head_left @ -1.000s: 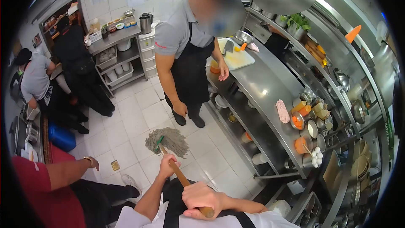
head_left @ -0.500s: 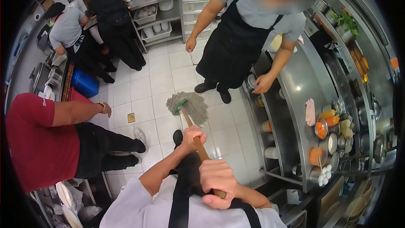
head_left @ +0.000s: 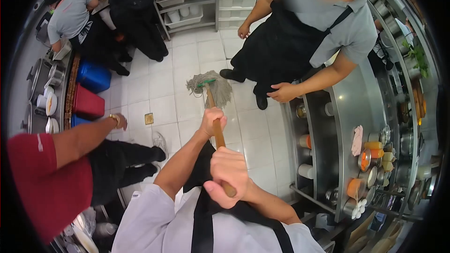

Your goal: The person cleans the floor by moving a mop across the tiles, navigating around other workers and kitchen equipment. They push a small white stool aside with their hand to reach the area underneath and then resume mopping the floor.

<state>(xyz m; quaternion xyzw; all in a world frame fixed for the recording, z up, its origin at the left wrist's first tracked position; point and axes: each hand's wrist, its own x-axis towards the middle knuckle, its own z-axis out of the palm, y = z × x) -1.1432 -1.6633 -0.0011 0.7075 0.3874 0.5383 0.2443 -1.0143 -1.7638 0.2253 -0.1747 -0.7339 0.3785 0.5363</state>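
My left hand (head_left: 213,121) is wrapped round the wooden handle (head_left: 218,133) of a mop, partway down it. Closer to my body, my right hand (head_left: 228,175) grips the same handle near its top end, which sticks out below the fist. The grey string mop head (head_left: 219,93) lies spread on the white tiled floor, held by a green clamp (head_left: 206,83). It rests just in front of a co-worker's dark shoe (head_left: 232,75).
A co-worker in a black apron (head_left: 290,42) stands ahead on the right, beside a steel counter (head_left: 349,89). At left is a person in a red shirt (head_left: 51,178). Two more people work at the back left, near blue (head_left: 93,76) and red (head_left: 89,100) bins. A floor drain (head_left: 149,118) lies left of the mop.
The mop head has slid forward over the tiles, away from me, with both hands still on the handle. The aproned co-worker has shifted right, and the view has moved slightly.
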